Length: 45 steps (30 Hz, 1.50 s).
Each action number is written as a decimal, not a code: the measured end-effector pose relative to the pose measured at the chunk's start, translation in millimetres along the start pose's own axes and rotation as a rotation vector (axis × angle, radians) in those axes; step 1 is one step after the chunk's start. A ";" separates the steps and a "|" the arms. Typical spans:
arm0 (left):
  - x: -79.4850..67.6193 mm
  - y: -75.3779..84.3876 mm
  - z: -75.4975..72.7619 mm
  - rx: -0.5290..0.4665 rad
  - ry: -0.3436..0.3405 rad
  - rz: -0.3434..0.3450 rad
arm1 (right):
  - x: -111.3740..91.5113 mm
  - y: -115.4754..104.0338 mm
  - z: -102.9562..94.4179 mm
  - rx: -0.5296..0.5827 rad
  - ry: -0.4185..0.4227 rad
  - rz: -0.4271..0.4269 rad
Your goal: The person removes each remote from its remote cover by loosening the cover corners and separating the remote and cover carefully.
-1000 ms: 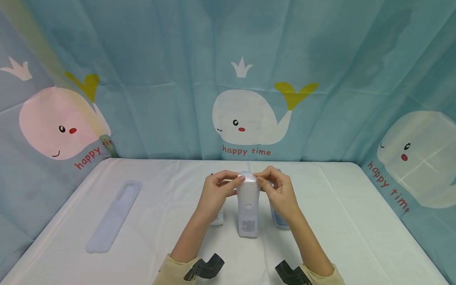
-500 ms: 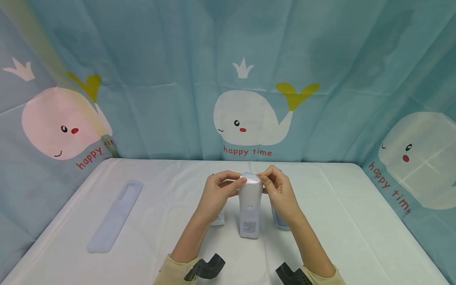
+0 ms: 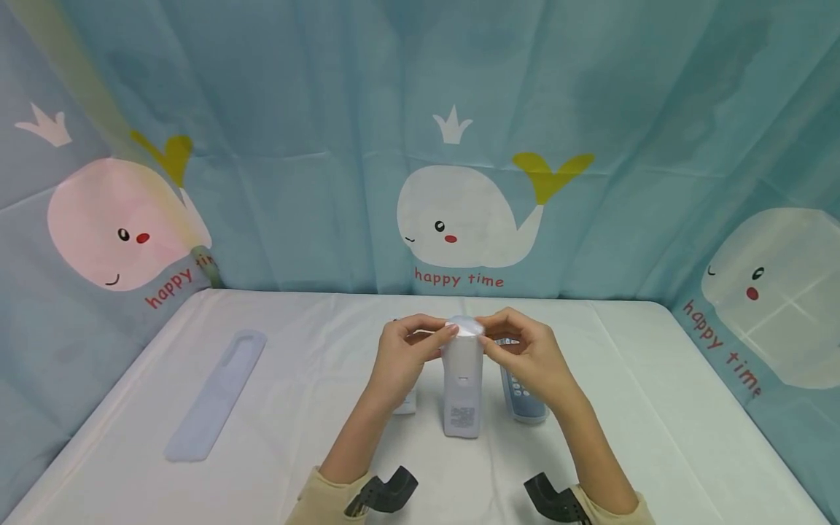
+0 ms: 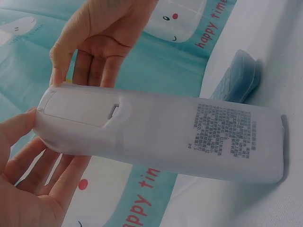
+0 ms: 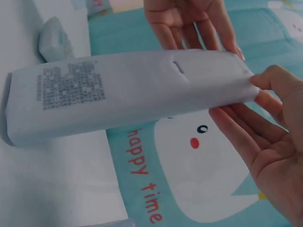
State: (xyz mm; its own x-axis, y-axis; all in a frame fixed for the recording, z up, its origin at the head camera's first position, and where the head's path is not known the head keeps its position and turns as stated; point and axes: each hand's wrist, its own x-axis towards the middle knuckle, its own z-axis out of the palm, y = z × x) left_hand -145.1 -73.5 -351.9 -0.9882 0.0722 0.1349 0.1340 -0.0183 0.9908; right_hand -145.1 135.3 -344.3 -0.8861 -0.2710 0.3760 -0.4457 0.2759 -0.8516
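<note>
A white remote control (image 3: 463, 386) stands upright on the table, its back with printed label and battery cover turned to me; it looks wrapped in a translucent sleeve. My left hand (image 3: 402, 361) pinches its upper left edge between thumb and fingers. On the opposite edge, my right hand (image 3: 533, 359) holds the top with its thumb on the near side and fingers behind. The left wrist view shows the battery cover (image 4: 78, 106) near the held end. The remote's front is hidden.
A blue remote (image 3: 525, 397) with buttons lies behind my right hand. Partly hidden by the left hand is a small white object (image 3: 407, 403). A flat translucent sleeve (image 3: 216, 397) lies at the left on the white tablecloth (image 3: 656, 437). A whale-print curtain (image 3: 295, 219) hangs behind.
My right hand has shifted its hold at the remote's top, its thumb now lower and the hand spread further right. More of the blue remote shows. The left hand keeps its grip.
</note>
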 end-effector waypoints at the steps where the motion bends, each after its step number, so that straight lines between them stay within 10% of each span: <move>1: 0.2 0.0 -0.1 0.000 -0.002 0.000 | -0.3 -1.0 0.6 -0.024 0.007 -0.009; 16: -0.8 2.9 -1.7 -0.008 -0.025 0.002 | -0.1 0.0 12.3 -0.219 0.152 -0.217; 45: -0.6 3.2 -5.4 -0.026 -0.046 -0.024 | 3.2 4.3 5.1 0.011 0.079 0.029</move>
State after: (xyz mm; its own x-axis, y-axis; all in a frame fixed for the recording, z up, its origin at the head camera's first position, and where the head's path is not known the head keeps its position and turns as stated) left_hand -144.4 -79.1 -348.8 -0.9866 0.1191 0.1117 0.1073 -0.0422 0.9933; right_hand -149.2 130.9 -348.6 -0.9060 -0.1893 0.3786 -0.4189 0.2721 -0.8663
